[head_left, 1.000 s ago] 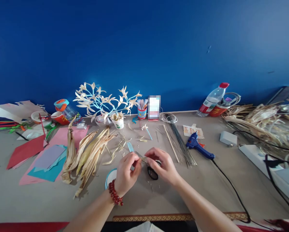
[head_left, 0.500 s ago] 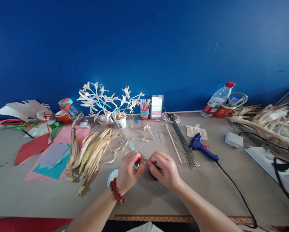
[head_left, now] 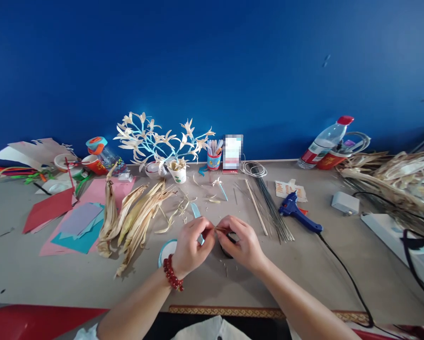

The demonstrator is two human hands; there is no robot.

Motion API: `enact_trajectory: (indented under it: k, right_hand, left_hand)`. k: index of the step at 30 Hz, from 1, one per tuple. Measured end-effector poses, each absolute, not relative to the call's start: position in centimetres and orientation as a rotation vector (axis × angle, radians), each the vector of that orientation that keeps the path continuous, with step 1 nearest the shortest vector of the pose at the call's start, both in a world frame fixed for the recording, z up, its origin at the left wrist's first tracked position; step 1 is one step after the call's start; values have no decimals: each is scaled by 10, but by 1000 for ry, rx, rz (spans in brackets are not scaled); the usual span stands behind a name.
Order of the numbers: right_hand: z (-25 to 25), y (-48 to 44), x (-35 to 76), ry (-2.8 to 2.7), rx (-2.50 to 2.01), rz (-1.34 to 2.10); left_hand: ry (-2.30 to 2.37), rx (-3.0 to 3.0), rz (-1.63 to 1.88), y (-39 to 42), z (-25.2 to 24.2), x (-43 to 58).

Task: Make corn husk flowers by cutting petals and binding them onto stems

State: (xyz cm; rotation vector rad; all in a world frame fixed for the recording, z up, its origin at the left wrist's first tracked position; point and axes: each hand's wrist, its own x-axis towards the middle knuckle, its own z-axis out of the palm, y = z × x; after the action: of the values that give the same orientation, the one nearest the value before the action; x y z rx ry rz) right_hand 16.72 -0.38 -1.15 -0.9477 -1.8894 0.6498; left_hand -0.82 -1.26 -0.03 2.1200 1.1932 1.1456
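My left hand [head_left: 196, 243], with a red bead bracelet [head_left: 172, 273] at the wrist, is closed in a pinch. Fingertip to fingertip with it, my right hand [head_left: 241, 243] is pinching too. Between them shows a thin tan strip of corn husk [head_left: 219, 229], mostly hidden by the fingers. Below my right hand sits a dark object [head_left: 225, 252], largely covered. A round white piece with a blue rim [head_left: 166, 252] lies beside my left wrist, and a light-blue strip [head_left: 195, 210] lies just beyond that hand.
Corn husks [head_left: 141, 212] and coloured paper [head_left: 79, 226] lie left. Behind stands a cup of husk flowers [head_left: 178, 172]. Wires [head_left: 274, 208], a stick [head_left: 256, 208] and a blue glue gun [head_left: 299, 212] with its cord lie right, near a white power strip [head_left: 385, 231] and a bottle [head_left: 323, 144].
My fingertips have come closer together, so less of the husk strip shows between them. The camera view has shifted slightly; the things on the table stay in place.
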Motion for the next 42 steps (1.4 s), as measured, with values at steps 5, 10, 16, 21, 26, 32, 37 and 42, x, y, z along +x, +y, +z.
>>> enact_trajectory:
  k: [5,10,16,21,26,32,37,42]
  right_hand:
    - [-13,-6,163,-1873,-1014,660]
    - [-13,0,169,-1798,-1131,648]
    - [-9,4,178,-1793,-1086,723]
    - [-10,-4,166,-1901,-998,698]
    - [-12,-7,164,-1920,-1026,615]
    - [-8,-7,169,-1757,-1025,527]
    - [-10,-6,169,-1774,-1004,613]
    - [-11,-7,165,-1835,-1017,639]
  left_hand:
    - [1214,2168,1139,-13,-3,-7]
    - [1213,2151,1239,-14,-7,-7]
    - [1230,2079,1244,-13,-5,-12]
    - [1201,2058,1163,-12,-4,-9]
    - [1198,2069,1142,-12,-6,-5]
    - [1327,1979,1250,-6,-7,-15]
    - [1143,2003,1201,-9,-2,-13]
    - [1135,2114,1181,-11,-4,-7]
